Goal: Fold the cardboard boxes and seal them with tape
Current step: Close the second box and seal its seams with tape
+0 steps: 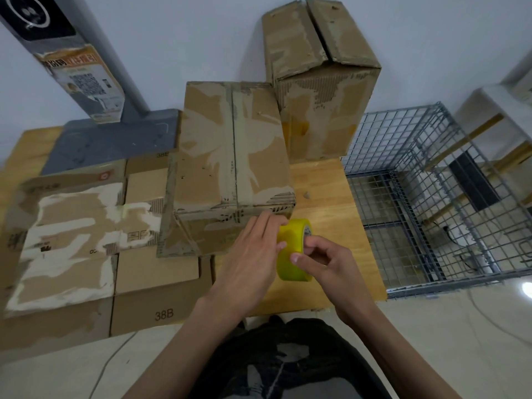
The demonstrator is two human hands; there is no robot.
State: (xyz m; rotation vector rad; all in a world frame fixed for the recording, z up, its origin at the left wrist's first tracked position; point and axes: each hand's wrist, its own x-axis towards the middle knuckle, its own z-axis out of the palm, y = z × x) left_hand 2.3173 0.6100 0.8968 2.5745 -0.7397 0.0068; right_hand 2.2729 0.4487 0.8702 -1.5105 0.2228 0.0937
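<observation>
Cardboard boxes on wooden table by white wall; both hands around yellow tape roll.

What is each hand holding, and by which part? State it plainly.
Both hold the yellow tape roll. The left hand grips its left side, fingers over the outer band. The right hand pinches the outer band on the near right.
</observation>
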